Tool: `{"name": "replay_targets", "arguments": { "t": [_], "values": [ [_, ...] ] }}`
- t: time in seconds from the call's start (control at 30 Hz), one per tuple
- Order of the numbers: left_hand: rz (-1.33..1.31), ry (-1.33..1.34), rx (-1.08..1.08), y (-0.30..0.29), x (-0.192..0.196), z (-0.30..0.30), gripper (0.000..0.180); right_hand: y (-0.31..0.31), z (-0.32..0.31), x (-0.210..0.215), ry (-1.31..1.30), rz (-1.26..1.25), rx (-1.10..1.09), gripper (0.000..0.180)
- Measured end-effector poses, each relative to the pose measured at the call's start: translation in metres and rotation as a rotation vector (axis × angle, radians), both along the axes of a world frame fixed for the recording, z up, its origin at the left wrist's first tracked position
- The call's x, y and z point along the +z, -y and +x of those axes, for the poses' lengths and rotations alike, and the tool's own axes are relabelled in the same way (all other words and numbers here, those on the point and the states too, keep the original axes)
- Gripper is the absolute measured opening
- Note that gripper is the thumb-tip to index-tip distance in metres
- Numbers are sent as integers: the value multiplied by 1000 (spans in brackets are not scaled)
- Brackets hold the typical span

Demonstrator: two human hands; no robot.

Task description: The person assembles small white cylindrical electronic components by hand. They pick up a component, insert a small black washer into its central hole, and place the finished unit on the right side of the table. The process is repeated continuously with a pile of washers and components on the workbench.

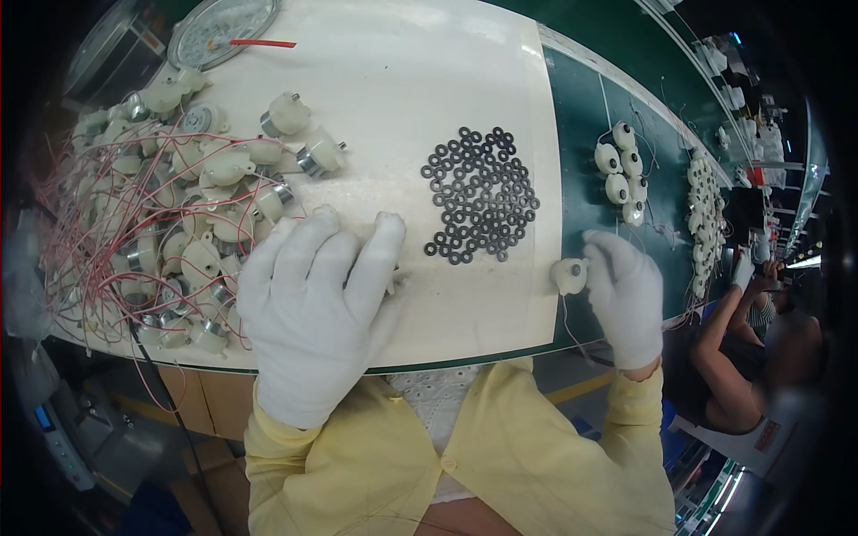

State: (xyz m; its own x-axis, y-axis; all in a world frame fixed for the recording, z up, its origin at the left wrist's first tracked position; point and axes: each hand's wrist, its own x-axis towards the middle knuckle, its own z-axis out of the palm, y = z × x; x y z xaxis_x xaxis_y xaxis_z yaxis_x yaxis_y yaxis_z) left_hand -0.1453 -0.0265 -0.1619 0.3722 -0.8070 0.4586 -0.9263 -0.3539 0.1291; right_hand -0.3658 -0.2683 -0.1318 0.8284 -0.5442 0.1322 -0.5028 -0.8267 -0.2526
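Observation:
My left hand (317,308), in a white glove, rests palm down at the right edge of a heap of small geared motors (210,165) with red wires. Its fingers are spread. A small pale piece (396,281) shows between its index finger and thumb, mostly hidden by the hand. My right hand (626,299), gloved too, is beside a single cream motor (569,276) at the edge of the white sheet; its fingers are apart and I cannot tell whether they touch it. Between my hands lies a flat patch of black rings (483,196).
Several motors with black rings (623,170) stand on the green mat (581,116), and a long row of motors (706,223) lies farther right. A round clear-lidded tray (219,31) with a red stick sits at the back left. Another person's arm (715,357) is at the right.

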Motion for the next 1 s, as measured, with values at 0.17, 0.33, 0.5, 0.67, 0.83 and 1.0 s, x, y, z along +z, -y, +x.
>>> {"name": "replay_targets", "arguments": {
  "t": [0.17,0.33,0.5,0.67,0.83,1.0],
  "values": [
    [-15,-4,-12,1,0,1,55,-17,9,22,8,37,-56,32],
    [-13,-8,-32,3,3,2,56,-18,3,11,31,-148,169,38],
    [3,-4,-30,1,4,1,57,7,-2,3,58,-313,25,27],
    [10,4,-26,1,4,0,56,23,-8,4,81,-283,14,34],
    [4,-6,-35,3,4,0,56,34,-8,-3,142,-345,-16,43],
    [13,25,-15,3,2,1,57,29,-30,18,282,208,-338,42]
  ]
}}
